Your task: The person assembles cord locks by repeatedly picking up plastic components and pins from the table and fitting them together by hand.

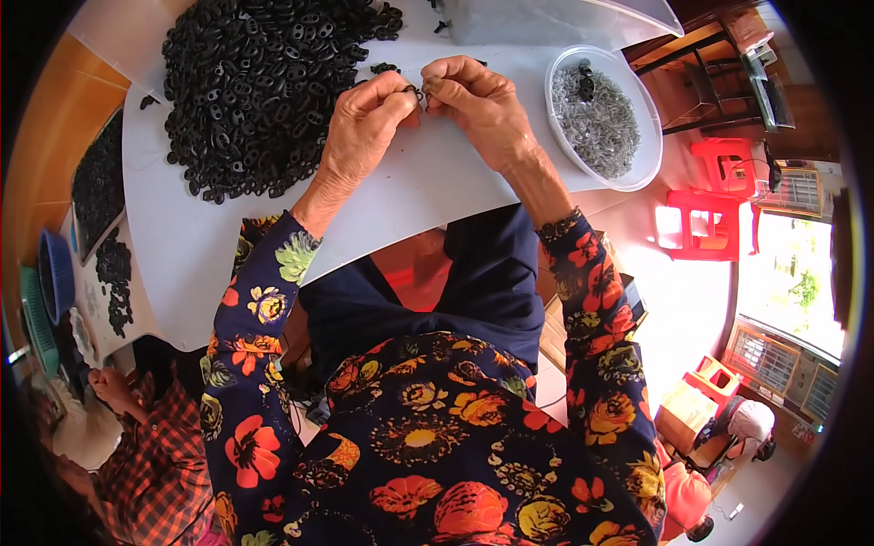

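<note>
Over the white table (428,196), my two hands meet at the fingertips. My left hand (369,118) pinches a small black plastic piece (411,90), mostly covered by the fingers. My right hand (482,109) is also closed in a pinch beside it; a tiny dark bit shows between the fingertips, too small to name. Left of my hands lies a large heap of black oval plastic pieces with two holes (259,91). To their right stands a round clear tub (651,136) full of small transparent clips or pins (596,127), with a few black pieces on top.
A clear plastic bin (546,23) stands at the table's far side. At the left, a person in a checked shirt (164,464) sits by another table with black pieces (114,282). Red stools (706,223) are on the floor at right, and more people sit at lower right.
</note>
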`<action>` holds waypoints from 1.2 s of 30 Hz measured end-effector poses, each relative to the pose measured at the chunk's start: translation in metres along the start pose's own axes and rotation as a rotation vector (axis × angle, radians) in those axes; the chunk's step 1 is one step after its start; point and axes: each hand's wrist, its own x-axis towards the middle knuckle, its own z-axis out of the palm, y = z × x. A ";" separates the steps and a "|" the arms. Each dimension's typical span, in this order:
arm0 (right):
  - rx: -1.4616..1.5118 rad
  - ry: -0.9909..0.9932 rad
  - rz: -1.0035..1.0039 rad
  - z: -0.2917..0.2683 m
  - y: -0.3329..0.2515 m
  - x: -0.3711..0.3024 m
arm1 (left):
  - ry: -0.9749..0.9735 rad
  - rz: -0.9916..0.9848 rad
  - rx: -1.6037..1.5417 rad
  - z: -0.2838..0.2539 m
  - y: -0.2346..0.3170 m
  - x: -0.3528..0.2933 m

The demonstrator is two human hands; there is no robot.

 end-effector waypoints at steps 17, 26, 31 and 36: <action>-0.113 -0.053 -0.037 0.002 0.000 -0.003 | -0.007 0.095 0.079 0.004 0.002 -0.005; -0.190 -0.100 0.011 -0.006 -0.006 0.002 | -0.042 0.132 0.093 0.000 -0.001 -0.003; -0.263 -0.067 0.003 -0.004 -0.006 0.003 | -0.010 0.166 0.127 0.003 -0.001 -0.005; -0.233 -0.073 0.118 -0.004 -0.010 0.006 | 0.018 0.146 0.090 0.002 -0.002 -0.005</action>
